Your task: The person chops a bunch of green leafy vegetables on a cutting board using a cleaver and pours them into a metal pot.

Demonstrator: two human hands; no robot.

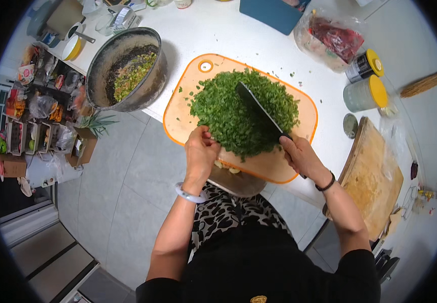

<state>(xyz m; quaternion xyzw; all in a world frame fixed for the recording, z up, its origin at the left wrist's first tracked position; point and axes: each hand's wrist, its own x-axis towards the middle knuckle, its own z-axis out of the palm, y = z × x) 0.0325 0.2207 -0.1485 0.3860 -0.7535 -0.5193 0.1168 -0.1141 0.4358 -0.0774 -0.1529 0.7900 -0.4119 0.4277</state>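
Observation:
A heap of finely chopped green herbs (218, 102) covers much of an orange-rimmed cutting board (182, 110) on the white counter. My right hand (301, 156) grips the black handle of a kitchen knife (261, 110), its broad blade lying over the heap's right half and pointing away to the left. At the near left edge of the heap is my left hand (202, 146), fingers curled and thumb close to them. Whether anything is pinched there is hidden. Below the board's near edge, a metal bowl (241, 185) shows partly, with pale pieces (228, 167) in it.
Left of the board stands a deep dark pot (154, 75) holding a chopped mixture. Lidded jars (364, 92), a bagged package (332, 38) and a thick wooden board (374, 174) line the right. A blue box (271, 17) sits at the back; shelved groceries (42, 106) lie left.

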